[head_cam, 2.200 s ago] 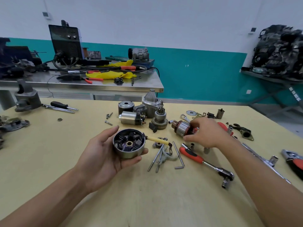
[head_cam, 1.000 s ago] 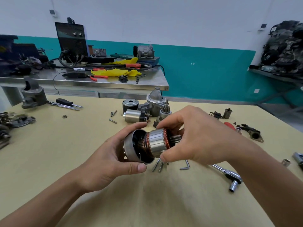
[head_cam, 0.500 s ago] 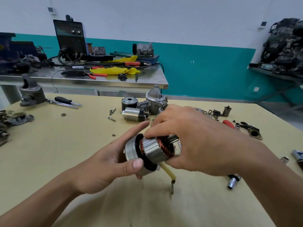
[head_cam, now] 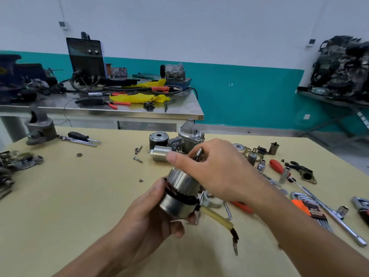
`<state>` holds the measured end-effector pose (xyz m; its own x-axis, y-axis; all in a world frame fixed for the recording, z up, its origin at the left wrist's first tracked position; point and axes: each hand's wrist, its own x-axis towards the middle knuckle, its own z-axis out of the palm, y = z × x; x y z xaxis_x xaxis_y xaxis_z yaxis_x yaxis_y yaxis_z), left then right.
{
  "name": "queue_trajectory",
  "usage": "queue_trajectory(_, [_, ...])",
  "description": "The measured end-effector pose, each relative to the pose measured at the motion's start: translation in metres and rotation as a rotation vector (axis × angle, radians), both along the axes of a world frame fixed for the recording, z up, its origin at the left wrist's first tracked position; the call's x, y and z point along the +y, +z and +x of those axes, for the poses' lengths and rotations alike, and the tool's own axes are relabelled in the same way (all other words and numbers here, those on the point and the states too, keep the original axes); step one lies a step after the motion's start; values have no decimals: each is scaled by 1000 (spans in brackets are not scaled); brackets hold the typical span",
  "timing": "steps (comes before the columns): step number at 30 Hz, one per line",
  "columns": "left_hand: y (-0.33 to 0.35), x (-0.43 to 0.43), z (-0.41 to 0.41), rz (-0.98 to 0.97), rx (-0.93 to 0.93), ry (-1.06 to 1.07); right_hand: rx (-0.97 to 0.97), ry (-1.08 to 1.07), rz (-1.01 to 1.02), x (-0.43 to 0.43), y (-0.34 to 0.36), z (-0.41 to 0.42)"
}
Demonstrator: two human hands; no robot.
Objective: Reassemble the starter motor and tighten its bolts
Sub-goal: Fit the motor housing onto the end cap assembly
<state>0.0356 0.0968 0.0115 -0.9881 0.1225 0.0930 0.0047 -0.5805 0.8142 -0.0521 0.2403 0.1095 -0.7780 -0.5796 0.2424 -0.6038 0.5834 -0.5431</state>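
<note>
Housing: steel housing (head_cam: pixel 175 204) held above the table (head_cam: pixel 79 196), tilted
Left hand: left hand (head_cam: pixel 151 216) under the housing, fingers curled round its wall
Armature: armature (head_cam: pixel 179 179) partly inside the housing, its shaft end sticking out on top
Right hand: right hand (head_cam: pixel 217 168) above the housing, fingers pinching the armature's upper end
Lead: yellow lead (head_cam: pixel 216 217) hangs from the housing's lower right side

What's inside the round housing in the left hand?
The rotor sits in the housing, its steel body and shaft tip sticking out, gripped by the right hand. Its lower end and anything beneath are hidden by the housing wall.
</note>
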Motion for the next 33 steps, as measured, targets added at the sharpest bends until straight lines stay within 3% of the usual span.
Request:
queue_trajectory(7, [8,-18,-5,82,-222,133,-72,507,283,-17,39,-17])
queue_trajectory(9, [7,-22,-5,126,-254,133,-7,472,320,-30,40,-12])
queue_trajectory(13, [2,-29,-11,171,-283,163,176,196,397,-59,24,-5])
queue_trajectory(17, [-2,-37,-14,233,-316,184,48,100,278,-76,40,-48])
queue_trajectory(19, [-3,-41,-16,260,-319,191,97,31,193,-90,55,-90])
queue_trajectory(21, [-3,-45,-20,283,-312,202,211,13,264,-109,56,-128])
queue_trajectory(23, [-5,-52,-25,263,-302,233,273,66,465,-132,43,-156])
queue_trajectory(26, [-7,-65,-29,201,-312,288,228,131,682,-168,18,-178])
queue_trajectory(33, [-10,-79,-38,232,-283,331,-18,66,751,-217,-27,-206])
